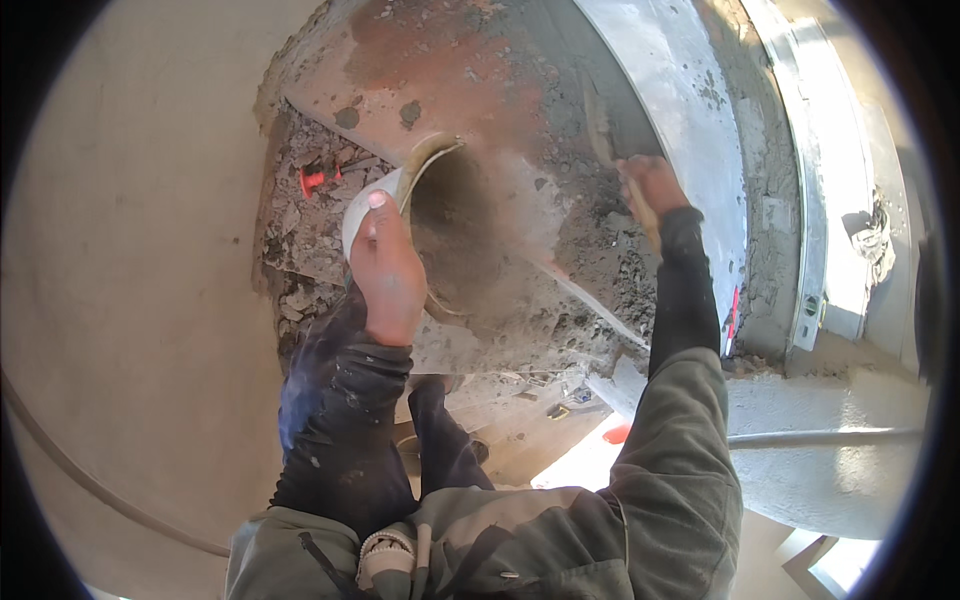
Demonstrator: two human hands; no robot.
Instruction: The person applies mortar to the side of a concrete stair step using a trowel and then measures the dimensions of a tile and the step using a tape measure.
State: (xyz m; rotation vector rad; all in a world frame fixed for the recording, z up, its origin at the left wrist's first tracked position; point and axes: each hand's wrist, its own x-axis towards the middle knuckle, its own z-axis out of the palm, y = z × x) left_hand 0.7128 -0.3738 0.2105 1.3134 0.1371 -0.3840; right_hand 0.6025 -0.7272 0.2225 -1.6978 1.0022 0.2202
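Note:
My left hand (pixel 388 265) is closed on the side of a white bucket (pixel 355 210), tilted so that its dusty interior shows, with grey powder or grit at its mouth. My right hand (pixel 650 188) grips a pale, long wooden tool (pixel 597 120) lying over wet-looking grey mortar and loose grit (pixel 610 270) beside a long, pale board (pixel 705 100). The tool's far end blends into the mortar, so its shape is unclear. Under and around the bucket is a dusty, reddish-grey slab surface (pixel 480 60).
Broken rubble (pixel 295 290) with a small red plastic object (pixel 312 178) lies left of the bucket, beside a plastered wall (pixel 140 200). A metal level (pixel 807 315) and red-and-white stick (pixel 733 320) lie at right. Hoses (pixel 820 439) cross both sides. My legs show below.

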